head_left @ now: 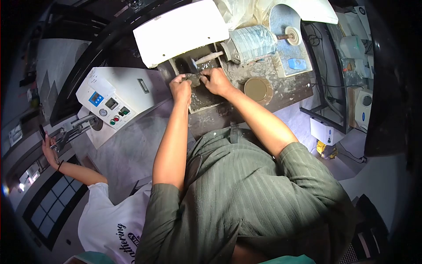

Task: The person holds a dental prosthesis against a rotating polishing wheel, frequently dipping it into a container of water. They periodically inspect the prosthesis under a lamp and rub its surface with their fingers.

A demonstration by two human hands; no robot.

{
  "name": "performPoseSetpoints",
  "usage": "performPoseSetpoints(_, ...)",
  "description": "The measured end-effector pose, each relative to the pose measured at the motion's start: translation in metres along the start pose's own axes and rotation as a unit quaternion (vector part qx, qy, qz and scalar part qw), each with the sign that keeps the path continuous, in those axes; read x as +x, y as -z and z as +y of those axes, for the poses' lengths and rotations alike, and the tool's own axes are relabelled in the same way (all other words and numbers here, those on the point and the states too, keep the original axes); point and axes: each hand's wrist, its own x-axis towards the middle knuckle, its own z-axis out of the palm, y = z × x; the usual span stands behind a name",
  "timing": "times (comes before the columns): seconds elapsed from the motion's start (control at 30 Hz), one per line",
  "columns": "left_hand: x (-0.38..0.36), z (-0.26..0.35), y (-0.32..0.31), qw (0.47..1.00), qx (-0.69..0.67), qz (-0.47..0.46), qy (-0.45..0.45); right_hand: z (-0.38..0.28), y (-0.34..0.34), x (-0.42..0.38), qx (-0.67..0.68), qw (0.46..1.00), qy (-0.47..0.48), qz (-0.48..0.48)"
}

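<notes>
My left hand (181,89) and my right hand (216,82) meet over a shallow tray (205,108), fingers closed on a small grey-brown piece (192,80) between them. It looks smeared with wet paste, and I cannot tell its kind. Right above it is the tapered spindle (209,57) of a bench polishing lathe, with a blurred dark tip at its left end. The lathe's motor (255,42) is wrapped in bluish plastic. To the right of my right hand stands a round bowl (256,89) of grey-brown slurry. A white hood (180,31) covers the tray's far side.
A buffing wheel (292,36) sits on the lathe's right end, before a white hood with a blue block (297,64). To the left is a white machine (115,97) with a gauge and buttons. Another person (112,220) in a white shirt stands at left, arm raised with a phone.
</notes>
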Motion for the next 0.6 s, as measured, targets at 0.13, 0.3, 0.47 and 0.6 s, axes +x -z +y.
performPoseSetpoints(0.13, 0.005, -0.003, -0.003, 0.998, 0.012, 0.028, 0.052, 0.004, -0.004, 0.003, -0.001, 1.000, -0.018, 0.008)
performPoseSetpoints(0.3, 0.001, 0.000, -0.002, 1.000, -0.005, 0.006, 0.022, 0.000, 0.001, 0.001, 0.010, 1.000, 0.005, 0.001)
performPoseSetpoints(0.47, 0.004, 0.000, -0.003, 0.999, -0.022, 0.031, 0.036, 0.002, 0.001, 0.005, 0.003, 1.000, 0.009, 0.005)
performPoseSetpoints(0.6, 0.003, -0.004, -0.004, 0.996, -0.030, 0.028, 0.080, 0.011, -0.006, 0.006, 0.018, 1.000, -0.006, 0.016)
